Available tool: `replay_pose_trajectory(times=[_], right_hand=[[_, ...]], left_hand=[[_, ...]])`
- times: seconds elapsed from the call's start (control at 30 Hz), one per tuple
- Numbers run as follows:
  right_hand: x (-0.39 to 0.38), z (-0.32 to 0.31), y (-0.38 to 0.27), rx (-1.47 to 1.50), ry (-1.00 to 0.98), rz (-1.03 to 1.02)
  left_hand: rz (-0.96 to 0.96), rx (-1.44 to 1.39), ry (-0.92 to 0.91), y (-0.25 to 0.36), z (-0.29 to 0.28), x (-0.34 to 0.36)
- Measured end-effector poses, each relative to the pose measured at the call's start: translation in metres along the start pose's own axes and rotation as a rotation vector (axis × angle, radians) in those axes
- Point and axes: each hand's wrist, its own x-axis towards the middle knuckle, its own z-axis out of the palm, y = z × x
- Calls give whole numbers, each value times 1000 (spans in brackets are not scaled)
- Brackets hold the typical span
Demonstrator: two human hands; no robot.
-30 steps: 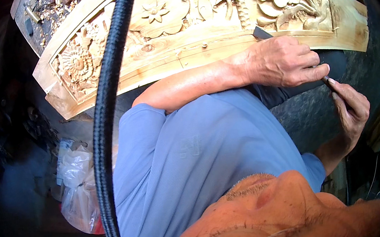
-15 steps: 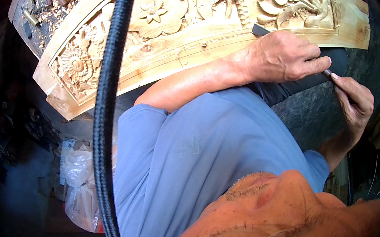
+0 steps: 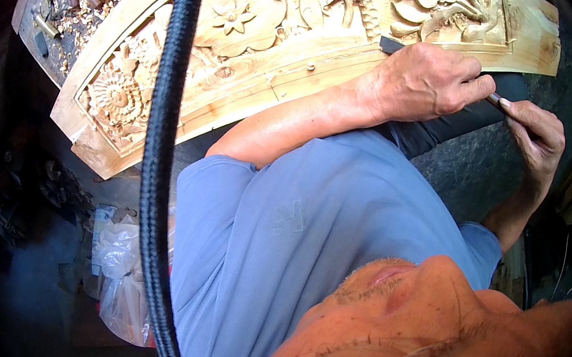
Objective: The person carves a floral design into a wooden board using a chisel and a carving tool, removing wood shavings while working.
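Note:
My left hand [image 3: 432, 83] is closed around a dark tool [image 3: 392, 44], whose flat end lies over the lower border of a pale carved wooden panel [image 3: 229, 75]. My left forearm runs just below the panel's near edge. My right hand [image 3: 532, 128], to the right and lower, has thumb and fingers closed on the tool's narrow rear end. The panel carries raised flowers and leaves inside grooved borders, with a small curled shaving on the near border. The middle of the tool is hidden under my left hand.
A dark board [image 3: 62, 42] with wood shavings and metal pieces lies behind the panel's left end. A black braided cord [image 3: 159, 144] crosses the view. Clear plastic bags [image 3: 120, 287] are at the lower left. My dark-clad leg [image 3: 432, 134] is under the panel's near edge.
Both hands and the tool have shifted a little up and to the right since a second ago, the right hand more than the left. The grips look the same.

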Motion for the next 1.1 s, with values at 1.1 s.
replay_pose_trajectory(times=[1.1], right_hand=[[1,-28,32,87,-47,57]], left_hand=[[17,197,139,14,-8,-17]])
